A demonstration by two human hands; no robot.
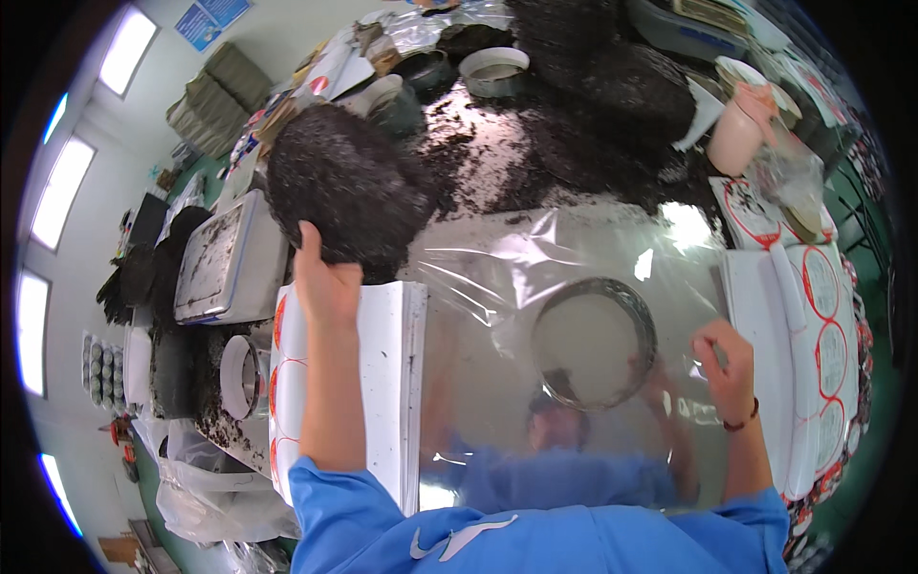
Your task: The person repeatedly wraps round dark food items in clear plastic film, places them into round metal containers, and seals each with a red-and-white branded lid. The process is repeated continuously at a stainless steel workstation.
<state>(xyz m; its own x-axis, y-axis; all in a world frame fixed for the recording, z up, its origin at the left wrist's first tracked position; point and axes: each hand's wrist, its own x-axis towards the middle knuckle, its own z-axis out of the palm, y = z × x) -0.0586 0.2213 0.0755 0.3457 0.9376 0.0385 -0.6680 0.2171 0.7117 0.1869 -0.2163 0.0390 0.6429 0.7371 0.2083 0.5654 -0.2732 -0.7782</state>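
My left hand [326,287] grips the near edge of a dark, rough, roundish slab of dried leafy material [344,183]. The thumb lies over the slab's edge, the other fingers are mostly hidden, and the slab is blurred. My right hand [728,369], curled with fingertips drawn in, is above the right side of a shiny clear plastic sheet [488,373]; whether it pinches the film cannot be told. A ring [649,337] lies flat on or beneath this sheet, left of my right hand. Reflections hide part of the surface.
Printed paper stacks flank the sheet at left [391,373] and right [760,373]. Dark slabs [609,93] are heaped at the back, with crumbs before them. A pale ring [495,72], a lidded plastic box [229,265] and a pinkish bottle [735,136] stand around.
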